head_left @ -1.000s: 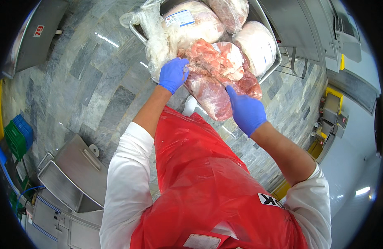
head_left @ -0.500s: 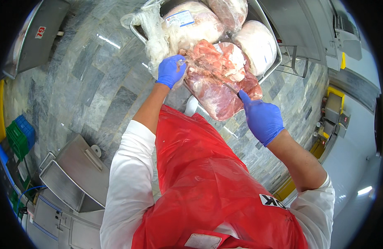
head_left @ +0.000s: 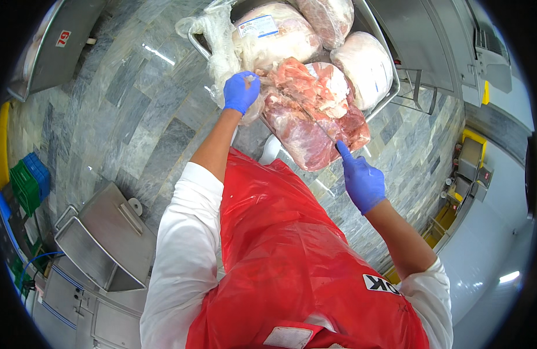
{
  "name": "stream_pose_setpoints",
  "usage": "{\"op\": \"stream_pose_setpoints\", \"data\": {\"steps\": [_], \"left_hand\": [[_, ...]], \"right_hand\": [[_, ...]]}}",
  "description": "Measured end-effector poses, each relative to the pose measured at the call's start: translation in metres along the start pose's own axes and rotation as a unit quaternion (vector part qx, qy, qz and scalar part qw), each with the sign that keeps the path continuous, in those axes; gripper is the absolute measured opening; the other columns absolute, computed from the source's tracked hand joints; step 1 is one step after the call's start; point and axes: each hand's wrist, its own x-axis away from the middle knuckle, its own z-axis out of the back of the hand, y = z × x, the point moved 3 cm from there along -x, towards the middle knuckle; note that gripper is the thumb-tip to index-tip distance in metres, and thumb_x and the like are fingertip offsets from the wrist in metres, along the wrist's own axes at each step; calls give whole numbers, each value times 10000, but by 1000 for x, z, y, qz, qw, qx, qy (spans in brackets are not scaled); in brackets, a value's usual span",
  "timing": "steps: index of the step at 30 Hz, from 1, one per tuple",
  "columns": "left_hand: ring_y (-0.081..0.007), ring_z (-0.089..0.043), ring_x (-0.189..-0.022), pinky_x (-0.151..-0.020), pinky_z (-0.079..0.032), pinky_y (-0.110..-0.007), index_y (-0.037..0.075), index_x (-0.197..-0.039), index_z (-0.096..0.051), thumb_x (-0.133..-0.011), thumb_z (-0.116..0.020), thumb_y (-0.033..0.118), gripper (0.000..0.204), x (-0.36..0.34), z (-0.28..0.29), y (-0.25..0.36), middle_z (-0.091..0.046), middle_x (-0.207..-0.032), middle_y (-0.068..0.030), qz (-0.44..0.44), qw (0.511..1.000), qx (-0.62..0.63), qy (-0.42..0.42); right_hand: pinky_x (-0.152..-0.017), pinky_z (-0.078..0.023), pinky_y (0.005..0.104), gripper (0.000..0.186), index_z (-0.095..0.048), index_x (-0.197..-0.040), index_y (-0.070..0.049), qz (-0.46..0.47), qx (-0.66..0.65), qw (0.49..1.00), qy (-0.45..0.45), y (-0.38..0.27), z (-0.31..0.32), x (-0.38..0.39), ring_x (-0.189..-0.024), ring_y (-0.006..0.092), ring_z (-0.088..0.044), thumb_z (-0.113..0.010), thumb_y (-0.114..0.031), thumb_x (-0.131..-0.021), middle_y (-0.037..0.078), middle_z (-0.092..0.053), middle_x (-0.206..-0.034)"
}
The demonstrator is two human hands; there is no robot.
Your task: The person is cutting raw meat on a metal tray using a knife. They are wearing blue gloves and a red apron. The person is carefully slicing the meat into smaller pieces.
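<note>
A large raw piece of meat [head_left: 300,131], pink and red with white fat, lies across the near end of a metal tub [head_left: 390,96]. In my right hand [head_left: 363,181], gloved in blue, is a knife [head_left: 322,129], its handle mostly hidden by the fingers. The index finger stretches along the knife, and the narrow blade lies over the cut meat, pointing up and left. My blue-gloved left hand [head_left: 241,93] is closed at the meat's left edge, beside loose clear plastic wrap [head_left: 213,49]. A pale pinkish flap [head_left: 300,81] lies folded back on top.
Behind the cut piece, several wrapped pieces of meat [head_left: 361,67] fill the tub, one bearing a white label [head_left: 257,26]. A metal cart [head_left: 105,238] stands at lower left, near green and blue crates [head_left: 25,187]. Another metal tub [head_left: 62,55] is at upper left. Grey tiles cover the floor [head_left: 134,134].
My right hand and the knife have drawn slightly down toward me, showing more of the blade. My left hand stays at the meat's edge. The whole view has shifted a little.
</note>
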Motion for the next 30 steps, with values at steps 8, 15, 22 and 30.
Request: {"op": "stream_pose_setpoints", "data": {"steps": [8, 15, 22, 30], "left_hand": [[-386, -763, -939, -876, -593, -444, 74, -991, -826, -871, -737, 383, 344, -7, 0, 5, -789, -1015, -222, 43, 999, 23, -16], [-425, -730, -1036, -935, -586, -498, 91, -1137, -780, -842, -791, 435, 453, 0, 10, 41, -750, -1098, -248, -108, 953, -234, -159], [-439, -693, -1077, -976, -563, -530, 123, -1111, -775, -864, -784, 399, 371, 2, 14, 61, -721, -1169, -215, -244, 871, -358, -234], [-396, -735, -1041, -941, -574, -493, 157, -1154, -813, -900, -718, 327, 320, -47, 0, 26, -776, -1113, -196, -135, 951, -176, -216]], "right_hand": [[-657, -599, 498, 663, -433, -1618, -228, 42, -4, 989, 142, -46, -15, -58, -799, 350, -756, -569, -99, -983, 202, -710, -960], [-717, -601, 515, 596, -444, -1614, -363, 30, -161, 982, 93, 26, -54, -60, -832, 390, -748, -581, -229, -1049, 193, -717, -1024], [-703, -594, 493, 576, -507, -1566, -422, 4, -132, 989, 70, 36, -23, -25, -807, 374, -740, -635, -262, -1028, 180, -755, -1047], [-675, -584, 474, 477, -617, -1474, -427, 31, -83, 989, 118, 57, 42, -5, -748, 346, -714, -677, -308, -1016, 119, -703, -848]]}}
